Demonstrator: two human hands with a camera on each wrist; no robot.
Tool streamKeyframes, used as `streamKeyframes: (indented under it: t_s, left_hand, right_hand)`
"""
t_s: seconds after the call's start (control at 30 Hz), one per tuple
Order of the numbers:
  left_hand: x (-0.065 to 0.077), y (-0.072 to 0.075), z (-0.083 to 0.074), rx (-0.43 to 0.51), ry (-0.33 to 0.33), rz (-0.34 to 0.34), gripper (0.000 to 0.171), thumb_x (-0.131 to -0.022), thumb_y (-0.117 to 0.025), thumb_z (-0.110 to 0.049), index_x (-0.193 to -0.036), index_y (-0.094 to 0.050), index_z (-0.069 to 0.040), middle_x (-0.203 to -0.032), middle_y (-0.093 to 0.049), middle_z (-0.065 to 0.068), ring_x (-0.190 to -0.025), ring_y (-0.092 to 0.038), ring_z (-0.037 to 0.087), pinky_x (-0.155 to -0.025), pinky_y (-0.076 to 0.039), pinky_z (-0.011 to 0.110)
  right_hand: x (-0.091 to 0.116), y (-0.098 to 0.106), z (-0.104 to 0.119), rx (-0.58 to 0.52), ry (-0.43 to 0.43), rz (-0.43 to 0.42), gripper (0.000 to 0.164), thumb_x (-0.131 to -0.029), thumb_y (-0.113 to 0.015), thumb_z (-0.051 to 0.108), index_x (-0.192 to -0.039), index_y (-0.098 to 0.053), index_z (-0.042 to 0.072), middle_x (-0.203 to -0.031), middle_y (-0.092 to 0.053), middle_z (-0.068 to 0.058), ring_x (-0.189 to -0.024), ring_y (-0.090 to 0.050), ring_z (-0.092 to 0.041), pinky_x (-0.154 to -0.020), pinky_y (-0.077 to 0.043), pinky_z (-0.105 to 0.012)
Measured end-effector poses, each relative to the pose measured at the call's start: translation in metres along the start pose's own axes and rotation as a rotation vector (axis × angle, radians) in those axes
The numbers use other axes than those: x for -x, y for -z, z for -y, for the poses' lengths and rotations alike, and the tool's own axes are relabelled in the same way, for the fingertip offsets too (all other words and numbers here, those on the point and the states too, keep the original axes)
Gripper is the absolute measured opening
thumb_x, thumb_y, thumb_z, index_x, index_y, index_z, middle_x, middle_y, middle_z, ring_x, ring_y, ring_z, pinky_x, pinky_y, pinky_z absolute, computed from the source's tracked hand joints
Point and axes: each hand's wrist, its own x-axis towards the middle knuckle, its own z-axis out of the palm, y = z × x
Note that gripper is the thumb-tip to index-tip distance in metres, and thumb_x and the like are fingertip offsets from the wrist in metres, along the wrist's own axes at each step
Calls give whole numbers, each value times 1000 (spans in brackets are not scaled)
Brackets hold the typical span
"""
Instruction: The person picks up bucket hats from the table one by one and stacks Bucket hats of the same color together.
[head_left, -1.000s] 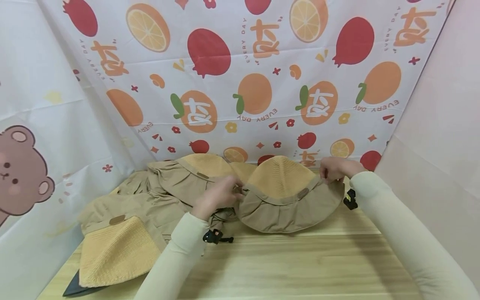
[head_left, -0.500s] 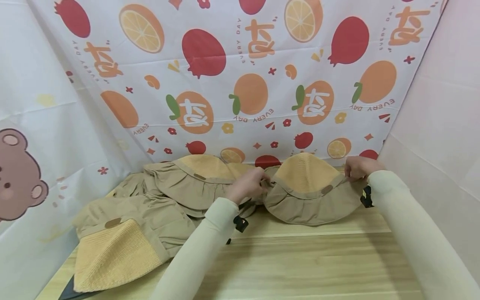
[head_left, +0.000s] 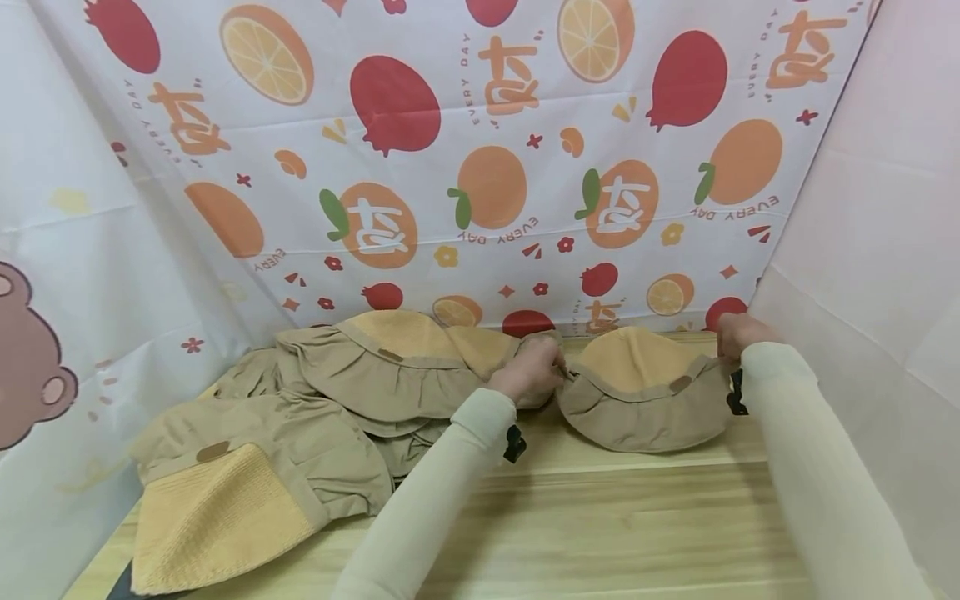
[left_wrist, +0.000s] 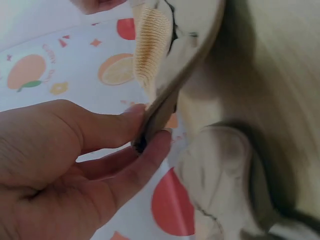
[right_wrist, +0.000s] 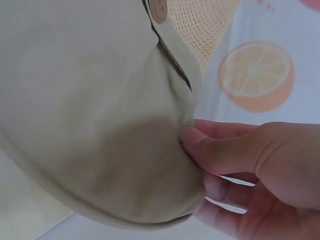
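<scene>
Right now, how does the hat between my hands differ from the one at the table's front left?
The held hat is gripped by your left hand and right hand; the front-left hat lies with neither hand on it. The held hat's crown is on its far side from you, the front-left hat's on its near side. Both have yellow woven crowns, beige brims and a brown tag.

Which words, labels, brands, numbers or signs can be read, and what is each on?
"EVERY DAY": repeated on the patterned cloth.
"EVERY": same cloth, lower left.
Stylised orange and white characters, same cloth: not clearly readable.
Brown tag on the held hat: too blurred to read.
Brown tags on two other hats: too small to read.
</scene>
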Motion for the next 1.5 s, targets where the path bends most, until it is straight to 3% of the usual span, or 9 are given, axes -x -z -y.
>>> streamKeyframes:
  t_s: [0.27,0.47,0.5,0.7,0.83,1.0,1.23,1.33,1.5]
  left_hand:
    - [-9,-10,2,-11,14,-67,10,-94,-73,-7,-90,-81,-5,-89,-77,5,-77,-54,11,-73,-48,24]
    - [-20,-16,7,-9,26,-63,27,-98,-67,-9,-73,-74,-5,-69,-62,3,-66,-47,12,-63,-41,24]
    - [-33,-29,19,-25,13,-78,33,-99,-66,-15,-67,-70,-9,-64,-56,-1,-63,-44,10,-61,-38,23]
    - [-41,-41,18,20,17,-4,37,-96,-73,-26,-64,-60,-14,-56,-40,-7,-56,-37,9,-55,-31,24]
    - [-31,-36,4,99,47,14,28,-96,-75,-19,-73,-65,-6,-59,-41,-5,-57,-37,10,-55,-30,22]
    - [-31,-39,0,92,48,-20,30,-98,-73,-17,-72,-62,-5,-58,-39,-5,-55,-35,8,-53,-30,20]
    - [-37,-49,-10,56,43,-58,26,-98,-72,-18,-77,-67,-4,-60,-41,-4,-57,-37,9,-54,-31,21]
    - [-39,-53,-15,57,53,-64,26,-98,-71,-18,-77,-67,-4,-60,-40,-3,-57,-38,10,-54,-31,21]
    - [-41,-58,-18,68,48,-52,30,-100,-70,-18,-73,-62,-6,-60,-34,-4,-57,-35,10,-53,-30,22]
  right_hand:
    - [-2,-6,-10,-47,19,-61,18,-89,-58,-3,-89,-76,-1,-87,-69,-18,-83,-57,-33,-66,-51,-37]
    - [-7,-13,-16,-29,28,-96,14,-86,-63,-5,-92,-76,-4,-92,-71,-22,-84,-61,-34,-71,-55,-44]
    - [-7,-15,-18,-23,34,-122,13,-85,-64,-6,-91,-76,-4,-91,-72,-22,-83,-62,-34,-71,-56,-45]
    - [-3,-23,-19,39,66,-253,20,-83,-64,-11,-100,-73,-9,-98,-73,-30,-85,-69,-42,-71,-59,-54]
    - [-4,-22,-7,72,97,-175,22,-87,-66,-2,-107,-71,-9,-106,-71,-29,-94,-68,-42,-77,-58,-54]
    - [-12,-24,20,67,130,-22,23,-93,-68,21,-97,-69,-1,-92,-67,-16,-82,-59,-26,-67,-50,-37]
    - [-18,-35,49,123,155,91,44,-108,-38,41,-93,-61,6,-82,-56,-9,-71,-54,-20,-72,-45,-37]
    - [-16,-36,55,89,148,130,43,-109,-40,40,-98,-59,3,-85,-55,-10,-75,-54,-21,-73,-45,-34]
    - [-14,-42,52,11,120,138,26,-102,-55,22,-81,-51,7,-76,-50,-7,-64,-51,-18,-58,-43,-29]
